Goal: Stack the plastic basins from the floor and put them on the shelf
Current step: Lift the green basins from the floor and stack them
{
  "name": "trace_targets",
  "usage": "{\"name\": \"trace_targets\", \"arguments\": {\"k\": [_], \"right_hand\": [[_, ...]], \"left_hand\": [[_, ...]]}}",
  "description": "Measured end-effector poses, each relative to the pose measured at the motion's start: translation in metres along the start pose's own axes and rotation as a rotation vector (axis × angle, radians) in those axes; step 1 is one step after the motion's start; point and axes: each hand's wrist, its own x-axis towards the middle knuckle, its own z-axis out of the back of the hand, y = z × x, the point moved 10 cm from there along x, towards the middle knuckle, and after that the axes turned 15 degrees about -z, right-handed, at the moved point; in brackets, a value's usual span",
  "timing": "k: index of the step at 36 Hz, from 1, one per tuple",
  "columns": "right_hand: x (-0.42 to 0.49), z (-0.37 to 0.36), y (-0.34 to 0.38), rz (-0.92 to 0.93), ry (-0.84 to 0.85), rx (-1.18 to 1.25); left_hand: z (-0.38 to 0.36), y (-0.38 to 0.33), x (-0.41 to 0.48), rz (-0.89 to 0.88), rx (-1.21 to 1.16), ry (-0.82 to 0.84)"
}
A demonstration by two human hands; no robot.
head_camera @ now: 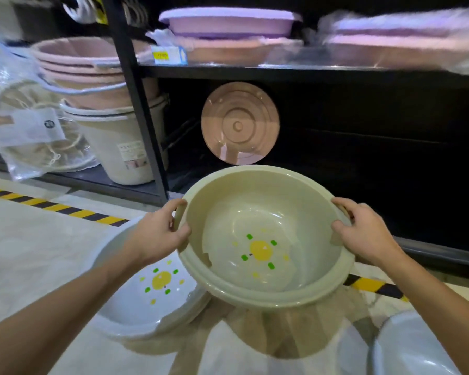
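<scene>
Both hands, left hand (157, 234) and right hand (363, 234), clamp opposite rim handles of one round beige plastic basin (263, 239), held above the floor before the black metal shelf (282, 73). Two white plastic basins sit on the floor: one flower-printed (146, 301) at left, another (417, 347) at lower right.

A basin (266, 239) is in the centre, held above the floor (38, 239). The left hand (157, 234) has its grip on the rim at 9 o'clock, the right hand (363, 234) at 3 o'clock. On the floor at 8 o'clock lies a second basin (146, 299), partly under the held one. A third basin (417, 347) lies at 5 o'clock. Behind, at 12 o'clock, stands the shelf (309, 73) with a lid (240, 123) leaning upright under its board. Buckets (98, 104) stand stacked at 10 o'clock.
</scene>
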Motion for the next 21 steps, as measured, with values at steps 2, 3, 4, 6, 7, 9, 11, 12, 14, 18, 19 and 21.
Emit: {"name": "trace_targets", "arguments": {"k": [2,3,4,6,7,9,11,12,14,18,19,21], "right_hand": [[-0.005,-0.002,0.023,0.030,0.006,0.014],[-0.007,-0.004,0.034,0.045,0.011,0.018],[-0.009,-0.008,0.045,0.059,0.017,0.018],[-0.012,-0.016,0.065,0.081,0.034,0.016],[-0.013,-0.020,0.073,0.087,0.045,0.014],[-0.016,-0.033,0.091,0.107,0.071,0.010],[-0.020,-0.046,0.109,0.124,0.092,0.009],[-0.021,-0.054,0.118,0.131,0.102,0.005],[-0.025,-0.070,0.136,0.142,0.121,0.001],[-0.031,-0.103,0.166,0.170,0.139,-0.009],[-0.032,-0.112,0.171,0.173,0.142,-0.015],[-0.034,-0.129,0.180,0.183,0.146,-0.025]], "left_hand": [[0.022,0.008,-0.006,0.010,0.018,-0.029],[0.031,0.013,-0.009,0.017,0.023,-0.040],[0.039,0.019,-0.013,0.028,0.026,-0.049],[0.056,0.032,-0.021,0.045,0.032,-0.071],[0.061,0.038,-0.023,0.051,0.036,-0.080],[0.076,0.053,-0.031,0.067,0.045,-0.099],[0.087,0.068,-0.041,0.084,0.041,-0.112],[0.092,0.077,-0.046,0.097,0.038,-0.116],[0.102,0.093,-0.057,0.123,0.052,-0.117],[0.116,0.126,-0.077,0.180,0.072,-0.125],[0.118,0.134,-0.081,0.192,0.068,-0.128],[0.121,0.148,-0.090,0.215,0.062,-0.131]]}}
